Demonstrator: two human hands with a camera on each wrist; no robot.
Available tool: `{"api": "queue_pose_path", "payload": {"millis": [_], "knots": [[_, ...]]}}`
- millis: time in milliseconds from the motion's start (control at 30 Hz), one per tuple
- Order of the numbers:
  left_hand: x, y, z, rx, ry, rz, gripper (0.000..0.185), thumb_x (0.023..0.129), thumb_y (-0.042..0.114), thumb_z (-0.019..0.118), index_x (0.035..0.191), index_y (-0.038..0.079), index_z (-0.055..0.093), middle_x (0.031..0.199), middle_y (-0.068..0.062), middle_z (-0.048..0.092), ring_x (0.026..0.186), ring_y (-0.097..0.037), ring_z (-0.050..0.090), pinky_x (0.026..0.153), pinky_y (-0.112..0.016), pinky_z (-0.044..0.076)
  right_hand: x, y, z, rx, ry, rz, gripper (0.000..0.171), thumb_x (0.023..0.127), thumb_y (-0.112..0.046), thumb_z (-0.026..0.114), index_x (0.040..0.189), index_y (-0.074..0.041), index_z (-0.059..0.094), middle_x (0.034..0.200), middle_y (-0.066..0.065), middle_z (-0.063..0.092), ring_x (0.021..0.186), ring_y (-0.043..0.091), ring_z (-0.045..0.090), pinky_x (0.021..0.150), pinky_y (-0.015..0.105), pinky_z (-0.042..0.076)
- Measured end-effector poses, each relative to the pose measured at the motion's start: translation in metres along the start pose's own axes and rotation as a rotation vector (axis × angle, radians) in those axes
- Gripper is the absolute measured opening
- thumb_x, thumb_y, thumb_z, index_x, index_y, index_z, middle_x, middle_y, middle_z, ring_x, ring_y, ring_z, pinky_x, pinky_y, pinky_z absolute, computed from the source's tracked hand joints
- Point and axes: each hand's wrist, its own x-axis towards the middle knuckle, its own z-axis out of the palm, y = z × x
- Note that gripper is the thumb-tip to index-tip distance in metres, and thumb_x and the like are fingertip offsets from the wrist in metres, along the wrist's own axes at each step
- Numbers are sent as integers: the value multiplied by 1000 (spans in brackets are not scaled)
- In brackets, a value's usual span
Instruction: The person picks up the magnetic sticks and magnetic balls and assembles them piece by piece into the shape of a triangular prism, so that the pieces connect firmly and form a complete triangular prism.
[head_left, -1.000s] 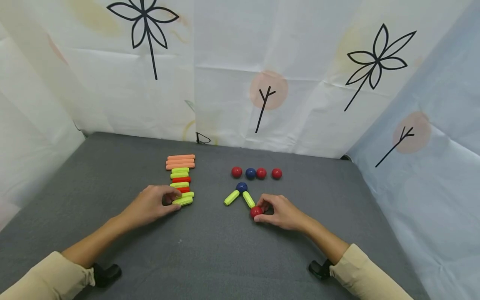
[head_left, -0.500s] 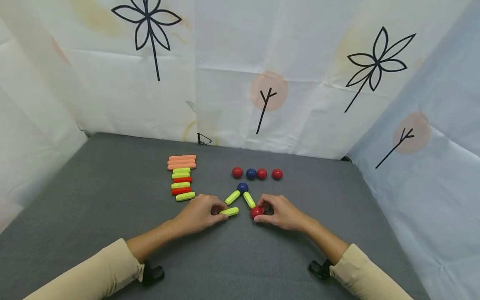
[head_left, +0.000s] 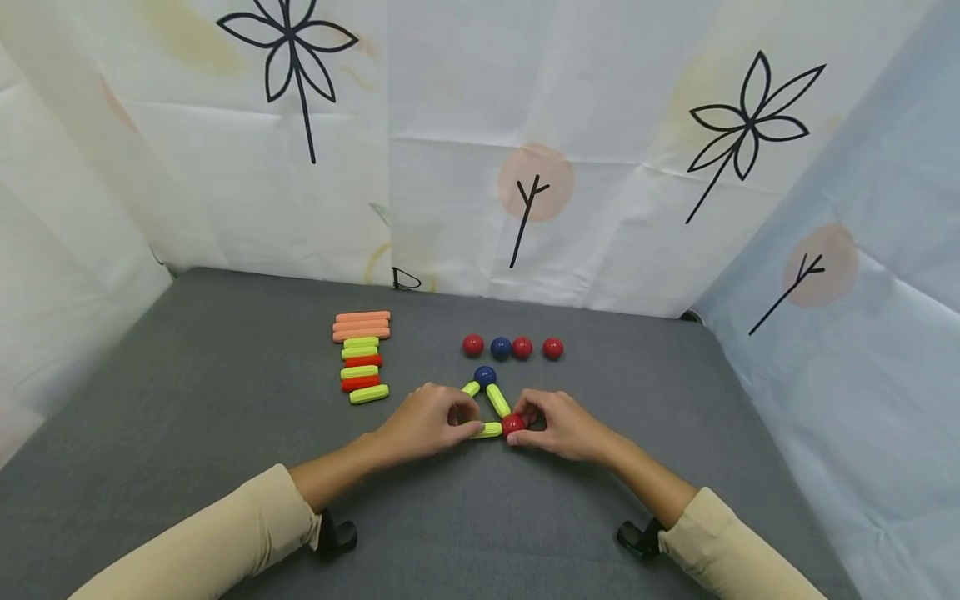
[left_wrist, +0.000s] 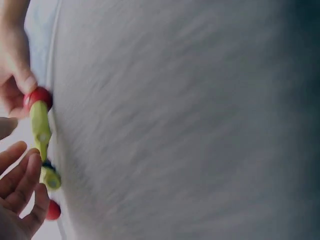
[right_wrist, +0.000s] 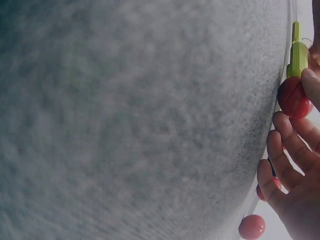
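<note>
My right hand (head_left: 562, 427) pinches a red ball (head_left: 513, 424) between thumb and fingers on the table. A yellow-green stick (head_left: 490, 430) meets the ball's left side. My left hand (head_left: 431, 423) is at the stick's other end; in the left wrist view its thumb and fingers stand apart, and the stick's end face (left_wrist: 43, 137) shows uncovered. A second yellow-green stick (head_left: 498, 400) runs from the red ball up to a blue ball (head_left: 485, 376). From that blue ball a third stick (head_left: 471, 388) slants down left, partly hidden behind my left fingers.
Behind the shape lie a red ball (head_left: 472, 346), another blue ball (head_left: 501, 347) and two more red balls in a row. At left, orange sticks (head_left: 362, 327) and several yellow-green and red sticks (head_left: 362, 372) lie stacked on the grey table (head_left: 247, 350). Patterned cloth (head_left: 450, 100) hangs behind.
My left hand has taken a yellow-green stick from the front of the left stack and carried it right to the red ball. The right hand has stayed at the red ball.
</note>
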Motion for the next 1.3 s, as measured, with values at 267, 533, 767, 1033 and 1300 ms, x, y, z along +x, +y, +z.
{"api": "queue_pose_path", "payload": {"millis": [267,533,767,1033,1300], "knots": [[39,-26,-19,-148,204,-57,28,92,10,72,117,2,68,108,-9,70,89,-19,65,77,-35,55,0,1,-1,6,-25,26,29,87,-34,78,101,-12,64,89,-5,65,82,15,62,74,31,53],[68,-46,-17,-111,157,-192,53,90,15,76,137,3,57,132,-13,63,112,-29,62,95,-48,49,0,1,2,17,-29,24,30,87,-34,78,102,-12,65,89,-7,65,82,15,61,75,30,54],[75,-52,-17,-97,107,-190,39,91,11,73,128,3,63,120,-13,67,110,-27,62,96,-46,48,2,-2,2,10,-20,25,28,87,-33,78,101,-14,65,89,-8,65,82,14,62,74,29,53],[43,-46,-31,-97,61,-113,35,91,11,73,123,2,65,112,-9,68,100,-23,63,89,-40,53,2,-2,-1,4,-17,21,25,87,-32,78,100,-15,65,89,-8,65,82,13,61,74,29,53],[-4,-28,-37,-78,-17,-10,33,87,15,78,117,6,68,108,-2,70,94,-14,65,81,-30,56,1,1,-2,4,-26,25,25,89,-32,76,101,-14,66,90,-8,64,82,10,60,74,29,52]]}}
